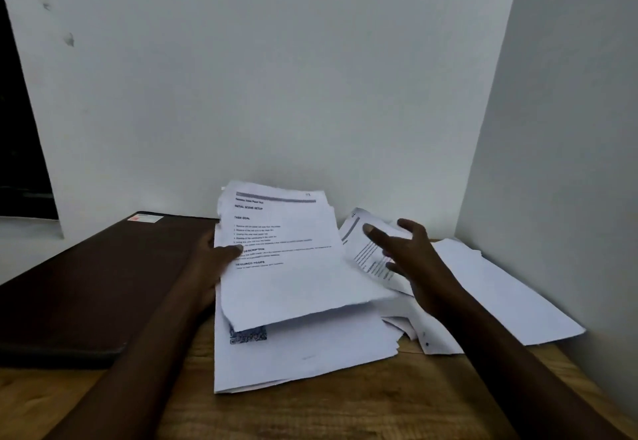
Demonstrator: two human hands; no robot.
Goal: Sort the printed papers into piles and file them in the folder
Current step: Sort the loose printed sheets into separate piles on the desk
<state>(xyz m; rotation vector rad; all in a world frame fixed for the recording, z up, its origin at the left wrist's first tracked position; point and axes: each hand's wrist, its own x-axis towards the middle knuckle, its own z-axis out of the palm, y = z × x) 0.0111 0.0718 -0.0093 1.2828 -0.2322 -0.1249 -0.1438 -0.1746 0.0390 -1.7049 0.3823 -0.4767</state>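
On wooden desk (pixel 310 415), left hand (pixel 210 261) pinching printed sheet (pixel 293 284) by edge, right hand (pixel 412 256) released above scattered papers (pixel 500 294)

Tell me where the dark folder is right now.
In the head view, the dark folder lies closed on the table, at its left, beside the left hand holding printed papers.

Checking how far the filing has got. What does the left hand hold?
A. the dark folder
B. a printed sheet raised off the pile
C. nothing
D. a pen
B: the left hand pinches the printed sheet by its left edge, thumb on top, above the pile; the dark folder lies flat to its left.
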